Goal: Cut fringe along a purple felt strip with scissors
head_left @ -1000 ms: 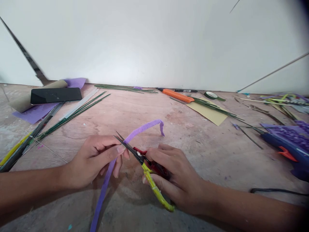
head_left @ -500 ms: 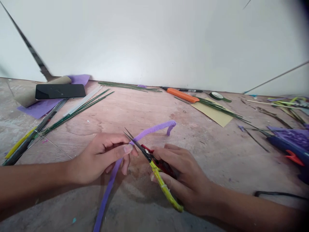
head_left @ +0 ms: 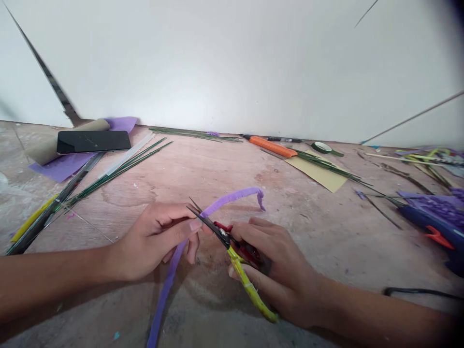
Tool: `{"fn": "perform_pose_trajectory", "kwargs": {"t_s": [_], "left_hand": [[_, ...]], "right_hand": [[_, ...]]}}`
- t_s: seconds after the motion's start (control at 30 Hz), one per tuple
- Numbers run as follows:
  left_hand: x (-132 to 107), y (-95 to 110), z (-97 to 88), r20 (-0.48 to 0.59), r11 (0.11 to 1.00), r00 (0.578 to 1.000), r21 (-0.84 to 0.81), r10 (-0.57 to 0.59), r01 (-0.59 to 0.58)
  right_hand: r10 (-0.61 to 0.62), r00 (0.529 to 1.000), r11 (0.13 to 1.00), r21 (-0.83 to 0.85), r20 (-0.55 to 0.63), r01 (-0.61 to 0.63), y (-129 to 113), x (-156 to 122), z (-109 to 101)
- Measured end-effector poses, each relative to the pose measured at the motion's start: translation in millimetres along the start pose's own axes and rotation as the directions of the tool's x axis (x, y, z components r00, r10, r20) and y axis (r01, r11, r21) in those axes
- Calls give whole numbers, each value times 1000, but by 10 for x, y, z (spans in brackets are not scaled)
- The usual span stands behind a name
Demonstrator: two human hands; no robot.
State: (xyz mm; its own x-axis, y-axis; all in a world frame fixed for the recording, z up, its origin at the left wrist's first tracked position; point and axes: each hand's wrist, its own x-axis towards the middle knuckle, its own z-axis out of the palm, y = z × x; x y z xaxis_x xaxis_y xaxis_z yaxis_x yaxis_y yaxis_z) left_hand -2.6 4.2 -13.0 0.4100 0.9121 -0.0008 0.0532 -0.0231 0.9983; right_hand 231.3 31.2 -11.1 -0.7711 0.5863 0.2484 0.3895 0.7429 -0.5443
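Between the thumb and fingers of my left hand [head_left: 165,237], a long narrow purple paper strip [head_left: 165,299] is pinched; it looks like crepe paper. One end hangs down toward the bottom edge, while the other arches right past my fingertips and curls at its tip, with fine cuts along its edge. My right hand [head_left: 271,266] grips scissors [head_left: 250,287] with one yellow-wrapped and one red handle. The scissor blades are slightly apart and cross the strip just beside my left thumb. My right fingers partly hide the red handle.
A phone [head_left: 94,141] rests on a roll of purple paper at the left, near green wires [head_left: 119,166]. Toward the back right lie an orange cutter [head_left: 271,146], yellow paper [head_left: 321,175] and green tape [head_left: 322,147]. A blue glue gun [head_left: 427,224] lies at far right.
The scissor blades have closed a little around the strip. The strip's curled far end has dipped slightly. My hands stay in nearly the same place, and the view has shifted a little.
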Motion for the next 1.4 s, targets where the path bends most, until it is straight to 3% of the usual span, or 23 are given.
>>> {"fn": "perform_pose_trajectory", "kwargs": {"t_s": [0.73, 1.07, 1.4], "left_hand": [[14, -3, -6, -30, 999, 1000, 37, 1, 0], [20, 41, 20, 7, 998, 999, 45, 38, -38], [-8, 44, 9, 8, 998, 998, 25, -57, 57]], "right_hand": [[-12, 1000, 1000, 22, 16, 12, 25, -14, 14], [-31, 999, 998, 46, 9, 31, 6, 10, -12], [-19, 1000, 998, 62, 0, 19, 23, 0, 3]]}}
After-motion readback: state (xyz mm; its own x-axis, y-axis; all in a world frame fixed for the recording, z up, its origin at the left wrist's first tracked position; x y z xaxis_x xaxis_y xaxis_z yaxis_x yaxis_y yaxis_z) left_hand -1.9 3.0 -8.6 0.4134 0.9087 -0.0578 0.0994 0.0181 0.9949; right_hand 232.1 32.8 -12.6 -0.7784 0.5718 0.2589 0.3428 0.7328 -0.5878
